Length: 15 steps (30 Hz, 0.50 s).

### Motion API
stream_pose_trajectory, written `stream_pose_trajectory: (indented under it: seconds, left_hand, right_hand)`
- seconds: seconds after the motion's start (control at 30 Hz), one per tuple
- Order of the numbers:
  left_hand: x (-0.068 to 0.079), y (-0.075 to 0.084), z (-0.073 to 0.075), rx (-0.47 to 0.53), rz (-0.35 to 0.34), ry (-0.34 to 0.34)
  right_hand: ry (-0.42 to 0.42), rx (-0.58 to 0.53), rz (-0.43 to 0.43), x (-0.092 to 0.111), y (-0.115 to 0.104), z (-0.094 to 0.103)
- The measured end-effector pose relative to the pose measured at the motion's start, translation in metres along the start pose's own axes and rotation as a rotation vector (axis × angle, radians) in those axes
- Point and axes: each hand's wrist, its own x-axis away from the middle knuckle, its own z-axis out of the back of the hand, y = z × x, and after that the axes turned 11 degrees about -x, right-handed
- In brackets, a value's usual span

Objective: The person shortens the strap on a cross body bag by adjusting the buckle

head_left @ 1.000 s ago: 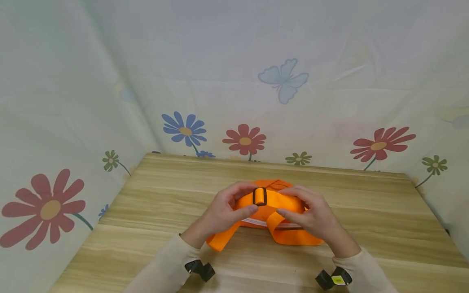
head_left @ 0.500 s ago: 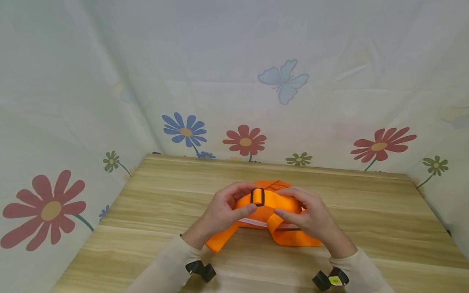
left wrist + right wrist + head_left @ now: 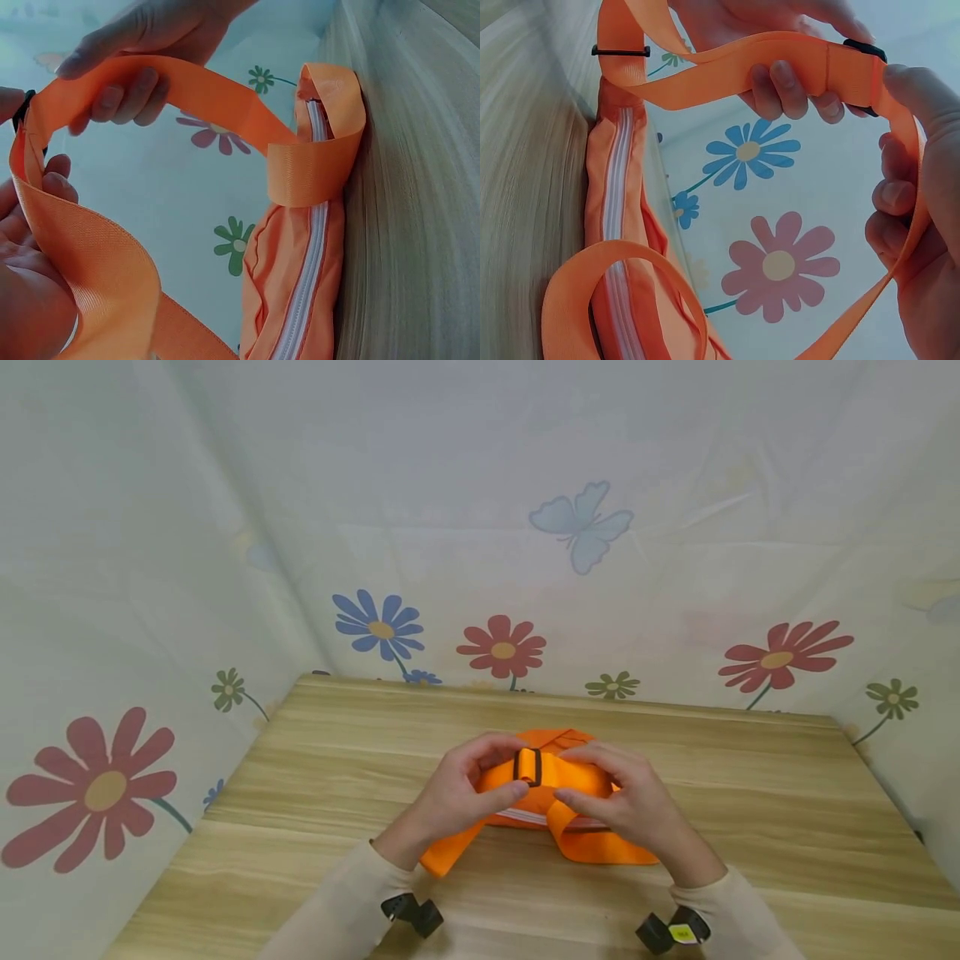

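Note:
An orange waist bag (image 3: 555, 739) with a white zipper (image 3: 617, 187) stands on the table under both hands. Its wide orange strap (image 3: 573, 773) is raised above the bag in a loop. On the strap sits a black slide buckle (image 3: 537, 767). My left hand (image 3: 456, 789) grips the strap just left of the buckle, thumb in front and fingers behind. To the right of it, my right hand (image 3: 637, 792) pinches the strap the same way. In the right wrist view, the right thumb lies close by the buckle (image 3: 865, 50). A second black bar (image 3: 621, 52) crosses the strap near the bag's end.
The wood-grain table (image 3: 337, 743) carries the bag. Flower-printed curtains (image 3: 420, 468) stand behind and on both sides. A loose strap end (image 3: 448, 853) hangs at the front left, and a strap loop (image 3: 611, 849) lies at the front right.
My right hand has shifted slightly left, toward the left hand. The buckle has moved a little left and down with the strap. The left hand stays nearly in place.

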Motion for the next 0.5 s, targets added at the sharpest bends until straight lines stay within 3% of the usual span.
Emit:
stream_pose_trajectory:
  seconds: [0.37, 0.5]
  left_hand:
    - [-0.0009, -0.0014, -0.0005, -0.039, 0.006, 0.02]
    - [0.0028, -0.0025, 0.0037, -0.075, 0.038, 0.07]
  right_hand:
    - [-0.052, 0.062, -0.068, -0.0019, -0.0005, -0.0036]
    - [-0.037, 0.102, -0.035, 0.0033, 0.0022, 0.0026]
